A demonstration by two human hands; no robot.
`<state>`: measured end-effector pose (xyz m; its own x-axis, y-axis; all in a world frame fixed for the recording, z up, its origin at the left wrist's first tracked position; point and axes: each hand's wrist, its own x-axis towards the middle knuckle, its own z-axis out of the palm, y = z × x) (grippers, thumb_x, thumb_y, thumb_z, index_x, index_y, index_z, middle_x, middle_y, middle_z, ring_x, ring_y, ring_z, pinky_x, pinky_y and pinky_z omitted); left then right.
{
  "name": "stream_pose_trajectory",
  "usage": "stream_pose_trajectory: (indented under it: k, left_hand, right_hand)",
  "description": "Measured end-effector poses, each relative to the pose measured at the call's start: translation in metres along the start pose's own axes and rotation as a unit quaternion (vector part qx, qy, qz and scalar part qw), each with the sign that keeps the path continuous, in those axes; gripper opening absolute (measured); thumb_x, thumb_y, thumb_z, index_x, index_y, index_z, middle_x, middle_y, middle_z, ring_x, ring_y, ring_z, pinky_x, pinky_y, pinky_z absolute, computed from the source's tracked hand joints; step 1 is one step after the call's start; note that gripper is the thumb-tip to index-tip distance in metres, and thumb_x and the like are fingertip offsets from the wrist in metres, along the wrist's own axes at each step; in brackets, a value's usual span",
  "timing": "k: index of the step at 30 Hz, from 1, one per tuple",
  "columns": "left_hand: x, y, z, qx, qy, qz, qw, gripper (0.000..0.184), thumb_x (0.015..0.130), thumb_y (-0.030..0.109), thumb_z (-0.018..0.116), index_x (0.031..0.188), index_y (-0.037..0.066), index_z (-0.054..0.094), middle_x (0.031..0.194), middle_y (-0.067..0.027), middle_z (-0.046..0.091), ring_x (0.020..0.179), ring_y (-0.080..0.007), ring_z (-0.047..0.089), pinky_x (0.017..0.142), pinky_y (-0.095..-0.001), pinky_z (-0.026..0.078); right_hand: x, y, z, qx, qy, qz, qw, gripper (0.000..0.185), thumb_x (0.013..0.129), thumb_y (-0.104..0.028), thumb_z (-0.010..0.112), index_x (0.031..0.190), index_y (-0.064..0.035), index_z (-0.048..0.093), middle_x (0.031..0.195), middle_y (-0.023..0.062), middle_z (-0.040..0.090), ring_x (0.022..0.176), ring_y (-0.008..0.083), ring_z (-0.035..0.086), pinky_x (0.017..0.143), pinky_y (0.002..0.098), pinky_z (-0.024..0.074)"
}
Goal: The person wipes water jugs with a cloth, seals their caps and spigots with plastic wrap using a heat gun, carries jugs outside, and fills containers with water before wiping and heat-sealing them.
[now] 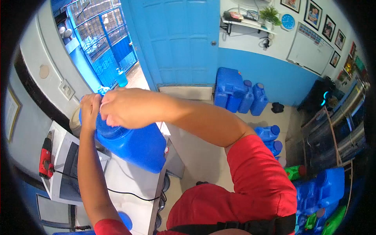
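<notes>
From here, my right grip (125, 107) and left grip (91, 106) hide part of the top of the blue jug (135, 145); I can't tell exactly what they clasp. The left forearm (92, 168) partly covers a round blue thing (125, 220). The framed photos (313, 14) are too small to read.

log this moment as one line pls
left hand: beside right hand, grip unclear | right hand: fingers curled on blue cap | blue jug: on white counter
</notes>
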<state>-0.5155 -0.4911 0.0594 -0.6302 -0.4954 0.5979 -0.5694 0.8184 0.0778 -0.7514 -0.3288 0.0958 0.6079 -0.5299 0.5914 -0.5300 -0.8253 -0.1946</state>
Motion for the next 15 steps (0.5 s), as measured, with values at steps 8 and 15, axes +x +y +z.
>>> stream_pose_trajectory:
  k: [8, 15]
  left_hand:
    - [0.000, -0.043, 0.024, 0.071, 0.125, 0.210, 0.967, 0.042, 0.099, 0.034, 0.046, 0.079, 0.002, 0.064, 0.083, -0.0165, 0.067, 0.087, -0.0341, 0.060, 0.084, -0.0448, 0.041]
    - [0.007, 0.024, -0.014, -0.121, -0.025, -0.057, 0.991, 0.046, 0.100, 0.036, 0.046, 0.081, -0.001, 0.067, 0.079, -0.0183, 0.066, 0.081, -0.0349, 0.063, 0.081, -0.0438, 0.046]
  right_hand:
    - [0.041, -0.041, 0.029, -0.079, -0.056, 0.055, 0.994, 0.026, 0.091, -0.019, 0.058, 0.109, -0.0027, 0.064, 0.104, 0.0210, 0.066, 0.096, 0.0387, 0.066, 0.083, 0.0498, 0.0513]
    - [0.001, -0.018, -0.004, -0.002, -0.034, 0.087, 0.996, 0.019, 0.092, -0.016, 0.054, 0.100, -0.0026, 0.064, 0.103, 0.0207, 0.066, 0.095, 0.0377, 0.065, 0.083, 0.0481, 0.0513]
